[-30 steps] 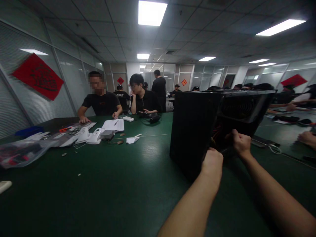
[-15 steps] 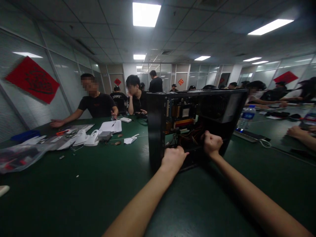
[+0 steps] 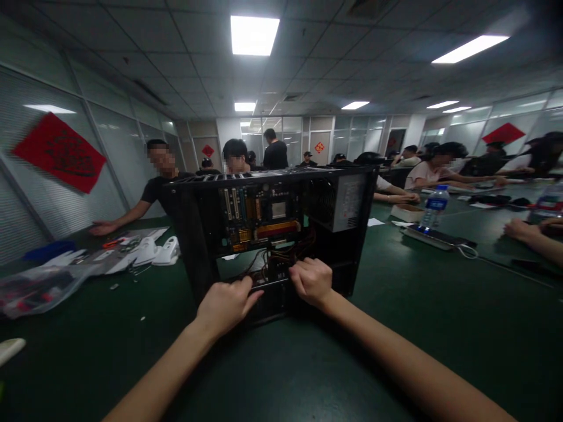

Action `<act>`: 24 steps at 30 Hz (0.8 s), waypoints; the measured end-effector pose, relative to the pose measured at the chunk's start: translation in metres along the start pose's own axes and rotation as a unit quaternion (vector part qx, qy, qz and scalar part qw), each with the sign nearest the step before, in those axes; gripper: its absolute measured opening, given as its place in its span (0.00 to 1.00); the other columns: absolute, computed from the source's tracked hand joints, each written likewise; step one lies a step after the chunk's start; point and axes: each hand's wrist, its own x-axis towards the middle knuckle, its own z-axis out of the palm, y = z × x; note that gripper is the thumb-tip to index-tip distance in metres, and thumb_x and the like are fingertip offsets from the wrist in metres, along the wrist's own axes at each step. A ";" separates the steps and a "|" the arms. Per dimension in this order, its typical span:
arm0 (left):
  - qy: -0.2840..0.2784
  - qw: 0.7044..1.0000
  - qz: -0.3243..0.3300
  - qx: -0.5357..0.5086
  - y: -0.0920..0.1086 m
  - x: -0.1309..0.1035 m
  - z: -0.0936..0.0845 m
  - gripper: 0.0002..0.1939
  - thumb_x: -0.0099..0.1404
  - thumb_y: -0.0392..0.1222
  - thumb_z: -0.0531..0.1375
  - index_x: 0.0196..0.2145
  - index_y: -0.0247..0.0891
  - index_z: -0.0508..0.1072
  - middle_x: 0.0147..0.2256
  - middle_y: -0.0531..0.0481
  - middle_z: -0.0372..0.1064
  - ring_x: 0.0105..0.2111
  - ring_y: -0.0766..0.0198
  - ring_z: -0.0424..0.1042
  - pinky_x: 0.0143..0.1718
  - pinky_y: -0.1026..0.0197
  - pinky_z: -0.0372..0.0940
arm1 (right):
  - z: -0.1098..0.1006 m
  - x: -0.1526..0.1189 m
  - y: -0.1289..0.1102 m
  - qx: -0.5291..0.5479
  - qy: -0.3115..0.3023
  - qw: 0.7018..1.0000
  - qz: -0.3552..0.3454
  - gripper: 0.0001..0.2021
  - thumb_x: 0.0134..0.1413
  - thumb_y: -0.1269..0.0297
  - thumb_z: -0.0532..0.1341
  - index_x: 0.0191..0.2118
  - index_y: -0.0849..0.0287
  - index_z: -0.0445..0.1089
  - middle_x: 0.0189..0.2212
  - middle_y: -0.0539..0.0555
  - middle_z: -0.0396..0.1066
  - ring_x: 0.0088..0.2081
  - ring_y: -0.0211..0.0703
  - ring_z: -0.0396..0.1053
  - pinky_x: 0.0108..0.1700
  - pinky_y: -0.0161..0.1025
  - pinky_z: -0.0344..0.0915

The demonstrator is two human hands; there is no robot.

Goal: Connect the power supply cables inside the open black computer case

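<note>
An open black computer case (image 3: 193, 246) stands upright on the green table, its inside facing me. Behind the opening show a motherboard (image 3: 259, 214), a power supply (image 3: 349, 202) with a label, and a bundle of loose cables (image 3: 292, 252). My left hand (image 3: 226, 305) is closed over the front rail of the case at lower left, thumb pointing right. Fingers curled, my right hand (image 3: 313, 280) grips the same rail farther right, just beneath the cables; its fingertips are hidden.
White plastic parts (image 3: 166, 251), a clear bag (image 3: 41, 284) and a blue tray (image 3: 50, 251) lie at left. On the right are a water bottle (image 3: 435, 208), an open box (image 3: 407, 212) and a power bar with a white cable. Several people sit around the tables.
The case has shifted left and turned to face me more squarely. Both hands have moved left with it, and the right hand now sits nearer the middle of the front rail.
</note>
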 end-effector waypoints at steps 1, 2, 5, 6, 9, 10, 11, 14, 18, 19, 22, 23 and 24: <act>-0.005 1.000 -0.006 0.004 -0.004 -0.008 -0.003 0.25 0.74 0.53 0.42 0.43 0.33 0.72 0.34 0.39 0.78 0.33 0.46 0.78 0.31 0.53 0.69 | -0.004 0.001 -0.008 0.005 -0.003 1.000 -0.008 0.24 0.69 0.60 0.45 0.24 0.58 0.70 0.24 0.55 0.71 0.29 0.42 0.61 0.34 0.42 0.48; -0.011 1.000 -0.012 0.008 -0.007 -0.016 -0.007 0.25 0.74 0.53 0.42 0.43 0.33 0.72 0.35 0.39 0.78 0.33 0.47 0.78 0.31 0.53 0.69 | -0.009 0.002 -0.016 0.012 -0.006 1.000 -0.018 0.24 0.69 0.60 0.46 0.25 0.58 0.70 0.24 0.55 0.71 0.29 0.42 0.61 0.34 0.42 0.47; -0.035 0.999 -0.032 0.018 -0.017 -0.039 -0.018 0.25 0.74 0.53 0.42 0.44 0.34 0.73 0.36 0.39 0.78 0.34 0.47 0.78 0.33 0.54 0.68 | -0.025 0.004 -0.038 0.036 -0.016 0.998 -0.050 0.21 0.69 0.59 0.47 0.28 0.59 0.70 0.27 0.54 0.72 0.30 0.42 0.62 0.34 0.43 0.47; -0.045 0.998 -0.041 0.019 -0.020 -0.045 -0.022 0.25 0.73 0.54 0.42 0.44 0.35 0.73 0.35 0.40 0.78 0.34 0.47 0.78 0.33 0.54 0.68 | -0.029 0.004 -0.045 0.043 -0.019 0.997 -0.062 0.21 0.69 0.58 0.47 0.29 0.58 0.70 0.28 0.54 0.72 0.31 0.42 0.62 0.34 0.43 0.48; -0.068 0.995 -0.079 0.009 -0.028 -0.061 -0.030 0.25 0.71 0.55 0.44 0.44 0.38 0.74 0.34 0.41 0.78 0.33 0.48 0.77 0.34 0.55 0.66 | -0.041 0.004 -0.060 0.060 -0.034 0.994 -0.090 0.20 0.69 0.55 0.47 0.31 0.58 0.70 0.30 0.54 0.72 0.32 0.42 0.64 0.34 0.42 0.49; -0.072 0.993 -0.090 0.004 -0.029 -0.065 -0.032 0.24 0.70 0.55 0.44 0.44 0.39 0.74 0.34 0.42 0.78 0.33 0.48 0.77 0.34 0.55 0.66 | -0.044 0.004 -0.063 0.064 -0.041 0.993 -0.095 0.20 0.69 0.54 0.47 0.32 0.58 0.70 0.31 0.54 0.72 0.33 0.43 0.64 0.34 0.42 0.50; -0.074 0.992 -0.100 -0.001 -0.030 -0.067 -0.033 0.24 0.70 0.55 0.44 0.44 0.39 0.74 0.35 0.42 0.78 0.33 0.48 0.77 0.35 0.54 0.66 | -0.047 0.004 -0.065 0.067 -0.049 0.992 -0.096 0.20 0.69 0.54 0.46 0.33 0.58 0.70 0.31 0.54 0.72 0.33 0.43 0.65 0.34 0.41 0.51; -0.083 0.990 -0.114 -0.023 -0.030 -0.069 -0.035 0.26 0.69 0.56 0.44 0.45 0.39 0.75 0.36 0.42 0.79 0.35 0.48 0.77 0.37 0.53 0.66 | -0.057 0.007 -0.068 0.074 -0.083 0.990 -0.089 0.21 0.69 0.54 0.46 0.35 0.58 0.70 0.33 0.55 0.73 0.35 0.44 0.67 0.35 0.40 0.54; -0.091 0.978 -0.155 -0.107 -0.039 -0.053 -0.043 0.28 0.70 0.56 0.41 0.49 0.43 0.75 0.46 0.44 0.77 0.44 0.49 0.76 0.47 0.50 0.66 | -0.074 0.016 -0.065 0.100 -0.169 0.977 -0.085 0.24 0.70 0.52 0.43 0.39 0.59 0.72 0.36 0.56 0.75 0.36 0.44 0.70 0.35 0.38 0.59; -0.098 0.972 -0.169 -0.127 -0.044 -0.046 -0.046 0.28 0.70 0.54 0.41 0.50 0.43 0.75 0.49 0.44 0.76 0.47 0.49 0.75 0.50 0.51 0.65 | -0.079 0.020 -0.063 0.108 -0.199 0.970 -0.087 0.25 0.71 0.51 0.42 0.39 0.59 0.72 0.35 0.56 0.76 0.35 0.45 0.71 0.35 0.38 0.60; -0.188 0.954 -0.184 -0.145 -0.059 -0.017 -0.054 0.27 0.67 0.51 0.46 0.51 0.37 0.76 0.53 0.39 0.73 0.51 0.49 0.73 0.53 0.52 0.64 | -0.089 0.038 -0.056 0.133 -0.275 0.949 -0.077 0.30 0.71 0.49 0.40 0.39 0.59 0.75 0.35 0.58 0.77 0.34 0.47 0.74 0.36 0.40 0.63; -0.223 0.948 -0.176 -0.145 -0.063 -0.006 -0.056 0.27 0.65 0.52 0.48 0.52 0.35 0.75 0.53 0.38 0.73 0.50 0.49 0.73 0.51 0.53 0.65 | -0.091 0.045 -0.053 0.144 -0.289 0.944 -0.066 0.30 0.70 0.49 0.40 0.39 0.59 0.76 0.36 0.59 0.77 0.35 0.48 0.74 0.37 0.40 0.63; -0.236 0.946 -0.170 -0.145 -0.066 0.004 -0.055 0.27 0.64 0.52 0.50 0.52 0.35 0.75 0.53 0.37 0.73 0.50 0.50 0.73 0.51 0.54 0.66 | -0.092 0.053 -0.050 0.156 -0.296 0.941 -0.051 0.29 0.70 0.49 0.41 0.41 0.59 0.76 0.37 0.60 0.77 0.36 0.48 0.74 0.38 0.40 0.64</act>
